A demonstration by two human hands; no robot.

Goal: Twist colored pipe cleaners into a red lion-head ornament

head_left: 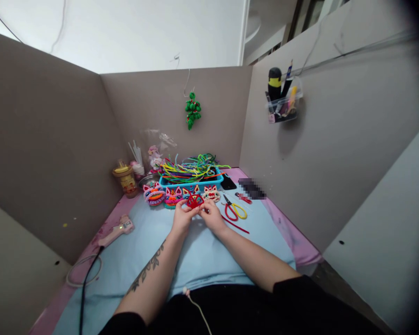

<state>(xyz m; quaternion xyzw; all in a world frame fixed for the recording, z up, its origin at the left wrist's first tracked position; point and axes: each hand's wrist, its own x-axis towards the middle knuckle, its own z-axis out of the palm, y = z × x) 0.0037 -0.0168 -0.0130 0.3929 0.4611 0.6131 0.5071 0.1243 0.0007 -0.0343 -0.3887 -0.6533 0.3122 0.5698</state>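
On my feed, left hand (pixel 182 216) and right hand (pixel 212 217) pinch the red piece (pixel 195 201) (looks fiddly); uneven pulling could bend it.

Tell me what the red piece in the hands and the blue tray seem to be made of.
Red piece: probably pipe cleaner, matte and fuzzy, judging by its soft-edged, bent strands; any wire core is hidden.
Blue tray: likely smooth plastic, given its even, bright colour and rounded rim.

Wide-angle bend toward edges, right side falls to black. Bright white wall up top, counter (pixel 230 251) evenly lit, small patch at right pixelated.
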